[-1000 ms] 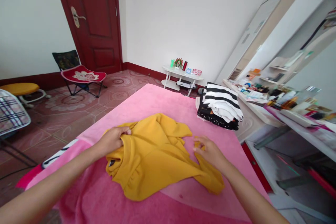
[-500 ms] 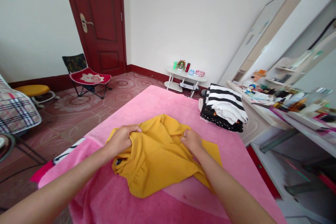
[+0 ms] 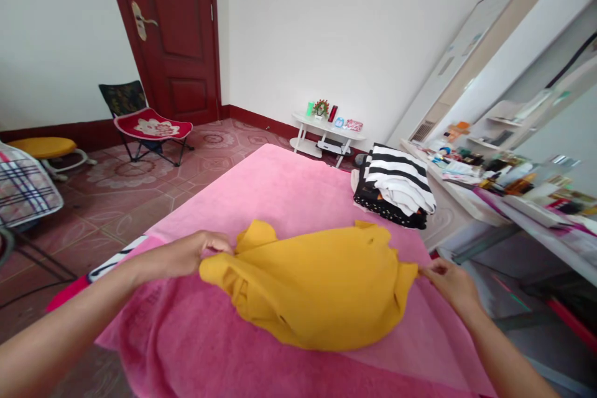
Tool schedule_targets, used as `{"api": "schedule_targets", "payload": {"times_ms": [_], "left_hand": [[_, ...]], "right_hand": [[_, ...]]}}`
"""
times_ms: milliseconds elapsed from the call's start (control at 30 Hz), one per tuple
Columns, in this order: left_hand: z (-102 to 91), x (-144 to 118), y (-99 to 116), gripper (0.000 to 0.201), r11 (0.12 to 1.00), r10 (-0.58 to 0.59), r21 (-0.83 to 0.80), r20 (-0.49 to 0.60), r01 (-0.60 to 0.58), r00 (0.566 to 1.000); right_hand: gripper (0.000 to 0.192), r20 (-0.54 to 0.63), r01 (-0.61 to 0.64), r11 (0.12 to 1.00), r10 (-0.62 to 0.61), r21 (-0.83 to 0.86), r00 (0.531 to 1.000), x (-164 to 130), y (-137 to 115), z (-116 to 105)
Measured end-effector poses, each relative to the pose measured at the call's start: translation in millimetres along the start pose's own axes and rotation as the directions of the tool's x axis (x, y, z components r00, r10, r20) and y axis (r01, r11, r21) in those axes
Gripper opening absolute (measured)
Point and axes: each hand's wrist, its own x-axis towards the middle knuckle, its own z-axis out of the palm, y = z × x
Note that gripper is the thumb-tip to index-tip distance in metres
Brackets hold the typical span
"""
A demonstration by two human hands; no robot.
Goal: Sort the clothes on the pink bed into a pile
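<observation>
Head view: yellow garment [image 3: 317, 289], stretched wide just above the pink blanket [image 3: 280, 186], left hand [image 3: 186, 254] pinched shut on its left edge, right hand [image 3: 450, 286] pinched shut on its right edge; folded striped clothes stack [image 3: 394, 186] well beyond, at blanket's far right corner.

— We had the yellow garment [image 3: 317, 289] lying crumpled on the pink blanket [image 3: 280, 193]; where is it now?

— We've lifted it, stretched wide between our hands, its lower edge sagging to the blanket.

— And our right hand [image 3: 450, 286]?

— A second ago it was flat by the loose sleeve, then in the middle folds. Now it's far out right, pinching the edge.

— The left hand [image 3: 186, 254]?

— It kept its grip but pulled outward, leftward.
</observation>
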Motion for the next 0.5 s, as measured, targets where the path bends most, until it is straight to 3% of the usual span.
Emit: {"api": "schedule_targets", "payload": {"times_ms": [33,100,167,233,267,333,433,500], "left_hand": [[-0.6,0,2,0.015,1.000,-0.012,0.012,0.091,0.011,0.996],[-5.3,5,5,0.018,1.000,-0.028,0.018,0.137,0.025,0.990],[-11.4,13,6,0.021,0.999,-0.035,-0.010,0.037,0.035,0.999],[-13.7,26,3,0.024,0.998,-0.046,-0.042,-0.147,0.041,0.988],[-11.8,32,2,0.028,0.998,-0.057,-0.048,-0.224,0.047,0.973],[-0.5,41,-1,0.044,0.998,-0.069,-0.014,-0.269,0.068,0.961],[32.0,46,-5,0.091,0.978,-0.037,0.204,-0.065,0.050,0.997],[56.2,43,-7,0.110,0.925,-0.062,0.376,0.009,0.054,0.998]], "right_hand": [[0.027,-0.021,-0.010,1.000,0.010,-0.014,1.000,-5,5,-2],[0.042,-0.015,0.084,0.996,-0.083,0.030,0.996,-18,-3,-5],[0.068,0.142,0.275,0.954,-0.290,0.118,0.946,-33,-26,-3],[0.097,0.349,0.406,0.904,-0.426,0.131,0.835,-48,-53,6],[0.108,0.431,0.436,0.894,-0.434,0.101,0.791,-54,-64,13],[0.122,0.512,0.439,0.898,-0.383,0.011,0.769,-59,-80,27],[0.129,0.497,0.414,0.906,-0.323,-0.082,0.805,-47,-86,44],[0.132,0.488,0.422,0.902,-0.326,-0.097,0.810,-32,-86,49]]}}
